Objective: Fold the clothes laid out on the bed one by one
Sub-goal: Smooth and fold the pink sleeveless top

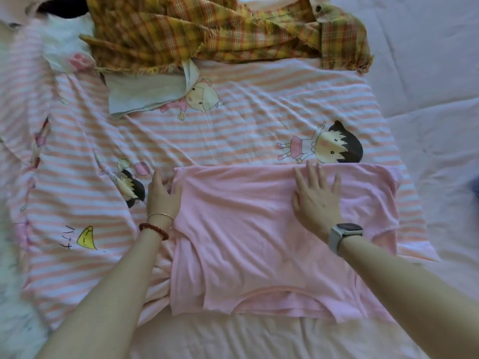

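Hands on pink T-shirt (259, 229) | right hand (317, 200) grip spread flat on top | left hand (163, 195) grip pinching its side edge | striped blanket (233, 120) beneath

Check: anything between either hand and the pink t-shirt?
Nothing visible. The right hand lies flat, fingers spread, directly on the pink t-shirt. The left hand is at its left edge, fingers on the fabric there. The plaid garment lies well clear.

pale bed sheet (427, 73), white fluffy cover (15, 294) at left edge
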Action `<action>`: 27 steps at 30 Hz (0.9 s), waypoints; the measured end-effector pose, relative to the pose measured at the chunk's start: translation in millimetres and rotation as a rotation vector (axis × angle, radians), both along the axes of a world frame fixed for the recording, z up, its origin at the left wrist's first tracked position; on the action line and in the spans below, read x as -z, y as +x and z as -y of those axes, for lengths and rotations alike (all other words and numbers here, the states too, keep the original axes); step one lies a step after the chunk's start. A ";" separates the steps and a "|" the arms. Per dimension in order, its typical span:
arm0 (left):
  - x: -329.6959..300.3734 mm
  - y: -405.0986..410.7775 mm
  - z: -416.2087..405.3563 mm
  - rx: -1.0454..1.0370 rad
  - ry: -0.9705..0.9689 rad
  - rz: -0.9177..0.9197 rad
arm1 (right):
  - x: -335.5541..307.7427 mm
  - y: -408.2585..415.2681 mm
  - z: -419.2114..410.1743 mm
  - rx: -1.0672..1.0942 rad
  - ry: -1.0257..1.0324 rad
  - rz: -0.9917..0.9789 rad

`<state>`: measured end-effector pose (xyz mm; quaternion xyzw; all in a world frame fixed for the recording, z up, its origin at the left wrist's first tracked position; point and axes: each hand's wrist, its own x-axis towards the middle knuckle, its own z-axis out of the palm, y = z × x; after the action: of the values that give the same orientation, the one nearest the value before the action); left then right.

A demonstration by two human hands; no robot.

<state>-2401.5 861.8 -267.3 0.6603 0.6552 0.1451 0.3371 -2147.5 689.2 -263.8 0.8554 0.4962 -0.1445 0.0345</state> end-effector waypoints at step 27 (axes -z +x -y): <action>-14.6 -36.9 86.3 -0.027 0.006 0.105 | -18.5 -132.5 -136.3 0.274 0.094 -0.813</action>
<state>-2438.5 775.5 -252.7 0.6438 0.6452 0.1858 0.3671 -2279.9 825.5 -245.3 0.7873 0.3575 -0.4504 -0.2225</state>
